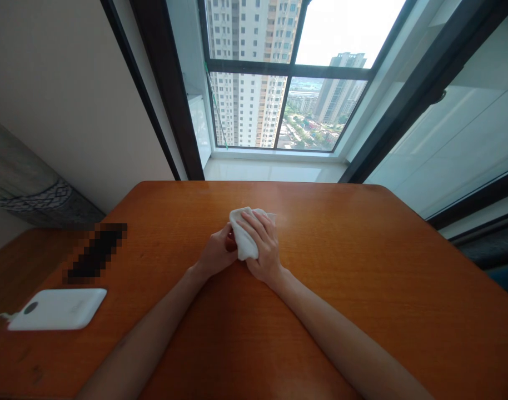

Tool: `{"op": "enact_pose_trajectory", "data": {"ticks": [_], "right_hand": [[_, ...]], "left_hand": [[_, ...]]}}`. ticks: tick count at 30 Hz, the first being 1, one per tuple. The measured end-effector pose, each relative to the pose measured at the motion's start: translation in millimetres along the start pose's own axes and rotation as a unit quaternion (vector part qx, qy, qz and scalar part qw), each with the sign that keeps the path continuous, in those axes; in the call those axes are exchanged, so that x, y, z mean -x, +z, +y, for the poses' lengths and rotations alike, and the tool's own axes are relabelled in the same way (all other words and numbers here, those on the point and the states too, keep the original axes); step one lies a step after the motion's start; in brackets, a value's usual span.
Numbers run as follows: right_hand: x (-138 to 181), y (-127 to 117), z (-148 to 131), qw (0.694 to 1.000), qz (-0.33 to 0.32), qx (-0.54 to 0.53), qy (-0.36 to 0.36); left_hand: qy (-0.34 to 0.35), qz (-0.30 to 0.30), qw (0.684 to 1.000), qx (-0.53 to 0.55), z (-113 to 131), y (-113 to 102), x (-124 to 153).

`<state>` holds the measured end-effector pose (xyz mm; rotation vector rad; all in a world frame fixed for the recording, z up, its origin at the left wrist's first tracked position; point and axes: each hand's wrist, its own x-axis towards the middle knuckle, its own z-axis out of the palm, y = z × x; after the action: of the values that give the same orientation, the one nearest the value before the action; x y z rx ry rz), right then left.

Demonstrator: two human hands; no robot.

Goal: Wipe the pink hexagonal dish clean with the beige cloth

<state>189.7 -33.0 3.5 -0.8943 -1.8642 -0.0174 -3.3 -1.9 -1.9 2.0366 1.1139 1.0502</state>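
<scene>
A crumpled white cloth point(244, 236) is bunched between my two hands above the middle of the wooden table point(345, 261). My right hand point(265, 244) lies over the cloth from the right, its fingers bent across the top and its thumb low at the near edge. On the other side, my left hand point(217, 251) curls with fingertips and thumb meeting the cloth's left edge. A small reddish-brown gap or surface shows inside that curl; which one I cannot tell. Whatever may lie under the cloth is hidden.
A white phone-shaped device point(60, 310) with a cable lies at the table's left. Behind it sits a dark pixelated object point(96, 253). A patterned curtain point(41, 183) hangs at the left, and a window point(285, 69) stands beyond the table's far edge.
</scene>
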Motion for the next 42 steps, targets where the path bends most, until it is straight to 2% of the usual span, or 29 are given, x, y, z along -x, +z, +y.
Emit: {"op": "enact_pose_trajectory", "data": {"ticks": [3,5,7,9,11,13,16,18,22,24,25,27,29,31,33,36,38,40,42], "right_hand": [[0,7,7,0.987,0.079,-0.035,0.135],[0,9,10,0.975,0.107,-0.051,0.190],[0,7,9,0.982,0.081,-0.034,0.165],[0,4,5,0.995,0.030,0.000,0.092],[0,2,2,0.999,0.006,0.019,0.047],[-1,3,2,0.998,0.020,0.003,0.065],[-2,5,7,0.983,0.079,-0.041,0.161],[-2,4,7,0.982,0.080,-0.035,0.167],[1,0,0,0.999,-0.007,0.020,0.028],[1,0,-1,1.000,-0.012,0.017,0.013],[0,1,0,0.999,0.000,0.001,0.032],[-2,3,5,0.991,0.045,-0.050,0.118],[-6,6,10,0.962,0.090,-0.114,0.233],[-8,6,13,0.932,0.107,-0.151,0.310],[-7,3,11,0.944,0.092,-0.134,0.287],[-3,-1,1,0.993,0.026,-0.038,0.109],[0,-2,-4,1.000,-0.017,0.008,0.015],[-1,-2,-1,1.000,-0.027,0.011,0.010],[-5,-5,11,0.995,0.009,-0.010,0.098]], "left_hand": [[0.015,0.015,1.000,-0.020,5,0,-1],[0.014,0.017,0.999,-0.025,6,-1,-1],[0.011,0.014,1.000,-0.023,4,-2,-1],[0.011,0.006,1.000,-0.016,1,-2,0],[0.012,0.002,1.000,-0.013,0,-3,0],[0.015,0.005,1.000,-0.016,1,-3,-1],[0.021,0.012,0.999,-0.022,5,-3,-2],[0.021,0.014,0.999,-0.023,4,-3,-2],[0.014,0.007,1.000,-0.019,-3,-2,0],[0.013,0.006,1.000,-0.021,-5,-2,1],[0.016,0.009,1.000,-0.023,-4,-2,0],[0.020,0.015,0.999,-0.027,0,-2,-1],[0.020,0.015,0.999,-0.029,5,-1,-2],[0.017,0.015,0.999,-0.033,8,-2,-2],[0.017,0.017,0.999,-0.034,8,-2,-2],[0.013,0.007,1.000,-0.020,3,-3,-1],[0.007,-0.003,1.000,-0.008,0,-3,0],[0.013,0.001,1.000,-0.010,-1,-3,0],[0.026,0.011,0.999,-0.024,0,-3,0]]}}
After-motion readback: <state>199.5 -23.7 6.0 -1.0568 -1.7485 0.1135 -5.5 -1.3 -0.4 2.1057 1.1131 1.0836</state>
